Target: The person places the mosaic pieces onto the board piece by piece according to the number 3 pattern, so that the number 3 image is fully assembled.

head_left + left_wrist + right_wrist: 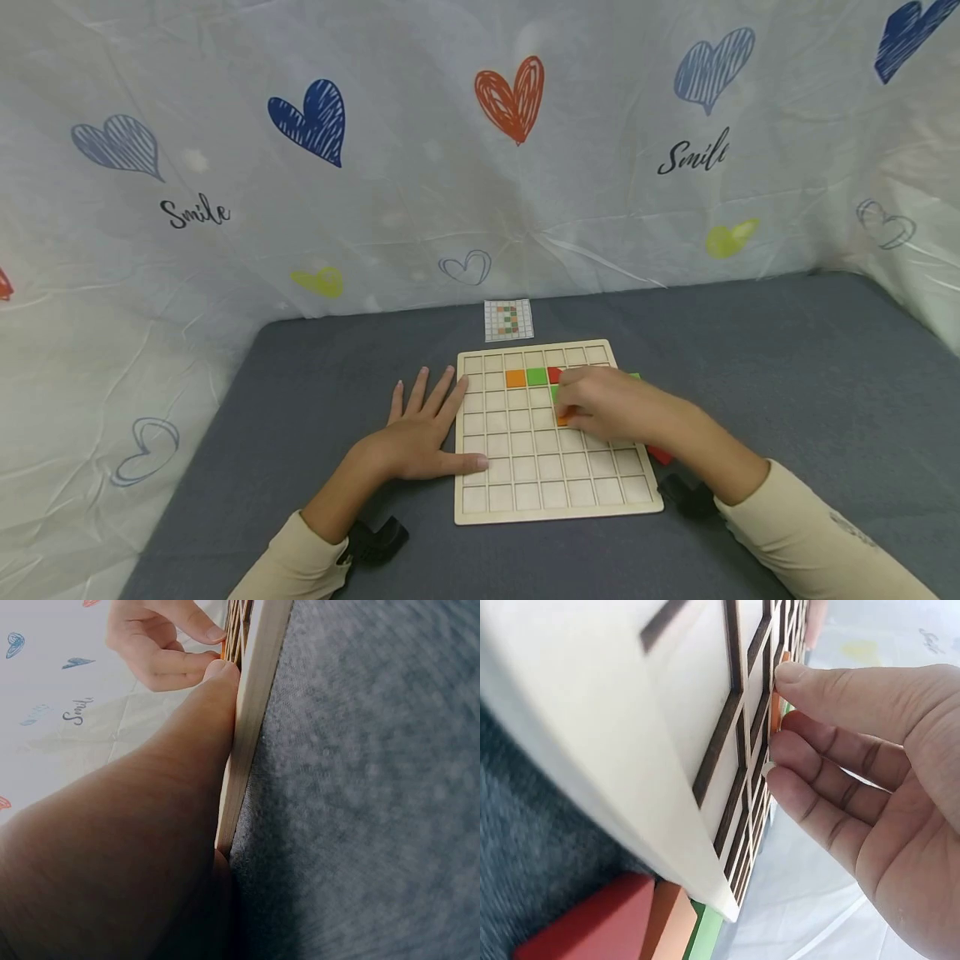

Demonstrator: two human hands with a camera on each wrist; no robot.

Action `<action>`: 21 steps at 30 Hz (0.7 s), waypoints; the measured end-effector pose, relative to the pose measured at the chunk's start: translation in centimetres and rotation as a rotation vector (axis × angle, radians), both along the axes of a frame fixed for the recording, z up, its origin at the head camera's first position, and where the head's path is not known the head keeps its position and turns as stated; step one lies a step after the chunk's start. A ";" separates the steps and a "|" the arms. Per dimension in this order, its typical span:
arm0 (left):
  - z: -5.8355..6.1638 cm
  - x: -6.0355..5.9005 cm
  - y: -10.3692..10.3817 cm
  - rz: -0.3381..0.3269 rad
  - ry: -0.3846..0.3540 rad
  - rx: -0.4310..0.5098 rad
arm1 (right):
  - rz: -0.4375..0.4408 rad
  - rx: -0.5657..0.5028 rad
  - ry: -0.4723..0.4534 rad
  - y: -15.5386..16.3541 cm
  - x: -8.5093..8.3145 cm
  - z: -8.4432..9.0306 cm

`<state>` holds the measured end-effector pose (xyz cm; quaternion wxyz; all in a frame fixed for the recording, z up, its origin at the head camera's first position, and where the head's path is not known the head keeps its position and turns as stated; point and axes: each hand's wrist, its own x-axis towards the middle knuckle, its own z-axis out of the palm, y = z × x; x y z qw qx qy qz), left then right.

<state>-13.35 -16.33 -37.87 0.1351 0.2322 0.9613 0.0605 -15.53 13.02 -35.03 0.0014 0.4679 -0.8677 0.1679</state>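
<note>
Board: a pale wooden grid board (551, 467) lies flat on the grey bench (787, 375), just ahead of the person.
Left hand: the left hand (420, 433) lies palm down at the board's 9 o'clock edge, fingers (442, 396) straight and spread, thumb laid over the board's left rim.
Right hand: the right hand (607, 408) hovers over the board's 2 o'clock part, fingers (817, 742) curled, pinching an orange tile (564, 419) down at a cell.
Orange tile: held at the fingertips, touching the board; the right wrist view shows only its thin edge between fingertip and grid.
Top rows: an orange square (515, 378), a green square (536, 377) and a red square (554, 374) sit side by side in the second row; more green (556, 392) shows just below the red one, partly hidden by the hand.
Loose tiles: a red piece (660, 455) lies on the bench at the board's 3 o'clock edge, under the right forearm; the right wrist view shows red, orange and green pieces stacked beside the board.
Card: a small pattern card (508, 320) lies at the board's 12 o'clock, apart from it.
Backdrop: a white sheet (480, 167) with printed hearts hangs behind.
</note>
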 end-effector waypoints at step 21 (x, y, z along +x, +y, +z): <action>-0.2 -0.1 -0.1 0.009 -0.013 0.001 | -0.124 -0.097 -0.061 6.4 1.2 0.4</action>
